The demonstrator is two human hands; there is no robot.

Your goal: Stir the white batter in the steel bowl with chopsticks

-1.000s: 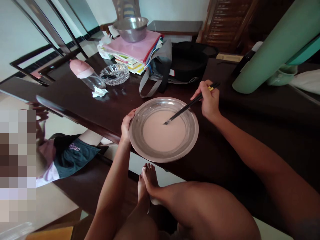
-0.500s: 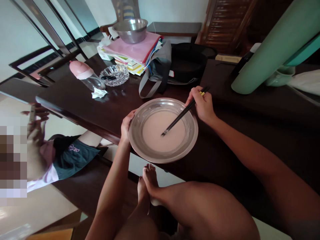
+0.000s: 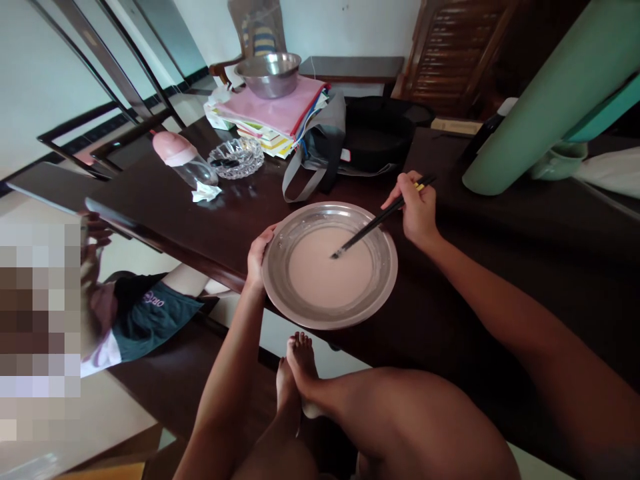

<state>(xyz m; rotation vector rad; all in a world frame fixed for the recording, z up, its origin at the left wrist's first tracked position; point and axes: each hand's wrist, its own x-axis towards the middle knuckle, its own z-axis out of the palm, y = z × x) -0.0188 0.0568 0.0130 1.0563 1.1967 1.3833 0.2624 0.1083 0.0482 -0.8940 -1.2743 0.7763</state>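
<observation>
Head cam: L hand (image 3: pixel 260 257) has its fingers closed on the rim of the big metal bowl (image 3: pixel 270 287), w/ pale pink runny mix (image 3: pixel 325 280) in it. The bowl sits at the table (image 3: pixel 235 233) edge. R hand (image 3: pixel 417 207) grips black chopsticks (image 3: pixel 383 215), tips in the mix. I see a pink-top bottle (image 3: pixel 175 152) near a glass dish (image 3: pixel 240 160). A small metal bowl (image 3: pixel 270 80) is on a pink folder (image 3: pixel 280 110). Dark shorts (image 3: pixel 155 313) on another person say "ORI", rest unclear.

Place: home, prob. living/dining rm
Bench: dark polished wood (image 3: pixel 165 220), w/ pink-capped clear plastic bottle (image 3: pixel 183 159)
Seating: brown slatted wooden chair (image 3: pixel 450 60)
</observation>
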